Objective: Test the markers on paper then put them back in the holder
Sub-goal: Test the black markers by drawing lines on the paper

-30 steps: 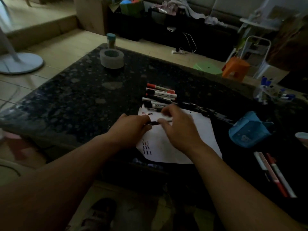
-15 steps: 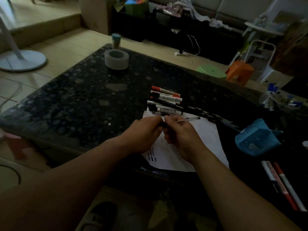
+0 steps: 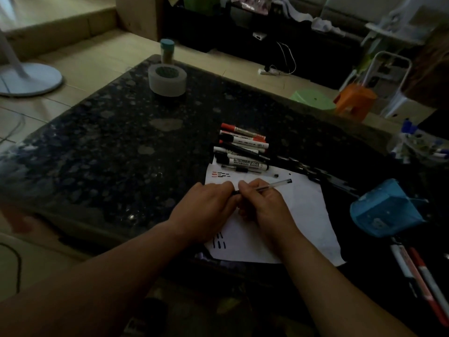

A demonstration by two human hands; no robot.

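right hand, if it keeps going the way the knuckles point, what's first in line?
Likely the left hand: the right hand points left toward it, both gripping the thin pen, already touching or nearly so; depth unclear.

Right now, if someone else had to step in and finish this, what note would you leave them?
Left hand and right hand both grip one thin pen over the paper; whether its cap is on or off is hidden.
Paper already carries red and black test strokes.
A pile of markers lies just beyond the paper; a few more lie at the right.
The blue holder lies tipped over at the right.
Left: finish testing, return all to the holder.
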